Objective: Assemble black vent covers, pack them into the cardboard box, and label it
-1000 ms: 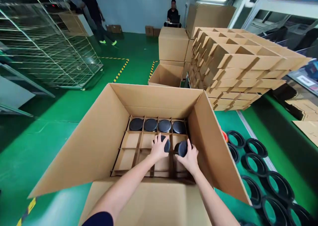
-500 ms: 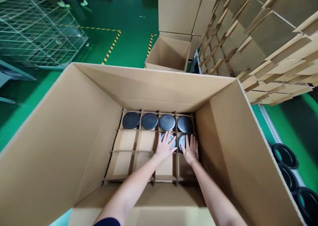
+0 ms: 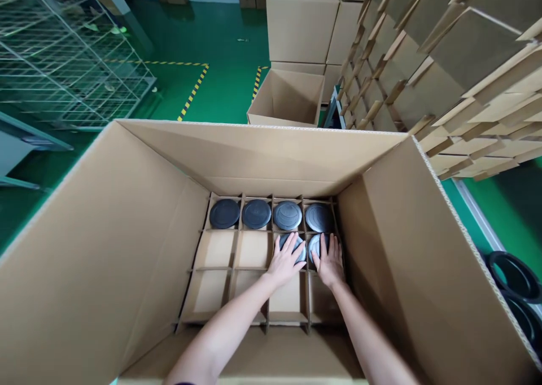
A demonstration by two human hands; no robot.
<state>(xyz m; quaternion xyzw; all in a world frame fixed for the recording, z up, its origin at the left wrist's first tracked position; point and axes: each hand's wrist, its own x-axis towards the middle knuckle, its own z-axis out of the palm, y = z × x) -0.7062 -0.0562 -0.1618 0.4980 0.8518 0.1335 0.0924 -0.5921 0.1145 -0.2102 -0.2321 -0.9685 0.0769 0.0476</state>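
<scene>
**Both discs now flat in their cells, hands spread on top**

The left hand (image 3: 285,259) and right hand (image 3: 329,262) lie side by side deep in the large carton (image 3: 105,249), each palm-down on a dark round disc. The left disc (image 3: 298,242) sits in the third cell of the second row of the cardboard divider grid (image 3: 235,267). The right disc (image 3: 314,245) sits in the fourth cell, next to the carton's right wall. The fingers (image 3: 289,244) of the left hand are stretched out and fanned over the disc top, gripping nothing. The right hand's fingers (image 3: 326,245) lie the same way, open and flat on their disc.

A second ago both discs were held tilted above these cells with the fingers curled around their rims. Half a second ago the hands had already flattened onto them, and that pose holds now. The arms have slid only a little further along the carton.

The back row of four discs (image 3: 256,214) is unchanged, just behind the fingertips. The remaining cells to the left and nearer the person show bare cardboard.

The view has dropped closer to the carton. Of the black rings (image 3: 514,275) on the green floor (image 3: 220,46), only two show at the right edge. The small open box (image 3: 288,98) and the stack of folded cardboard (image 3: 444,63) stand beyond the carton.
</scene>
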